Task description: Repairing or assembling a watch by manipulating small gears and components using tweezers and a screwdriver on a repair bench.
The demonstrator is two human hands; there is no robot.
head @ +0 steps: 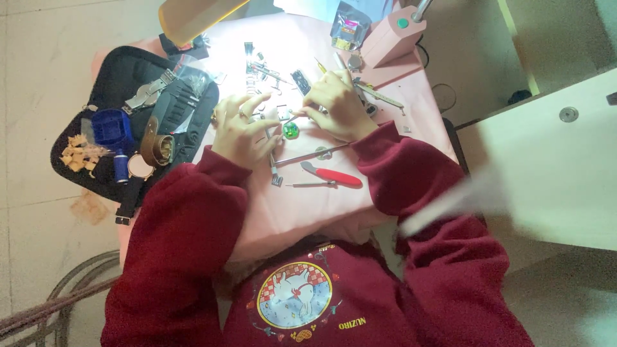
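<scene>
Inspector: Pink cloth covers the counter (302, 212), lit hard from above by a lamp with a yellow shade (193, 16). Only 1 view, from the head, looking down.

Clerk: State of the hands?

Inspector: Both belong to the person in dark red sleeves. The left hand (243, 128) lies curled on the cloth, fingers bent and close together, fingertips at a small metal part; whether it grips that part I cannot tell. The right hand (334, 106) is closed in a pinch on a thin metal tool (292, 119), its tip pointing toward the left hand.

Clerk: And the work piece?

Inspector: 1 small green round piece (291, 132) sits on the cloth between the 2 hands, just below the tool tip, near both thumbs. Contact with either hand cannot be confirmed.

Clerk: Surroundings?

Inspector: Nearer the body lie a red-handled tool (334, 175), a long thin metal rod (308, 155) and a thin pin tool (308, 185). Left of the left hand, a black open case (128, 71) holds a blue box (110, 125), a blue spool (121, 166), a brown strap (153, 140) and pale loose bits (80, 154). Beyond the right hand stands a pink lamp base (392, 35), with a small foil packet (350, 26) beside it. Loose metal watch-band links (254, 67) lie under the glare, detail washed out.
</scene>
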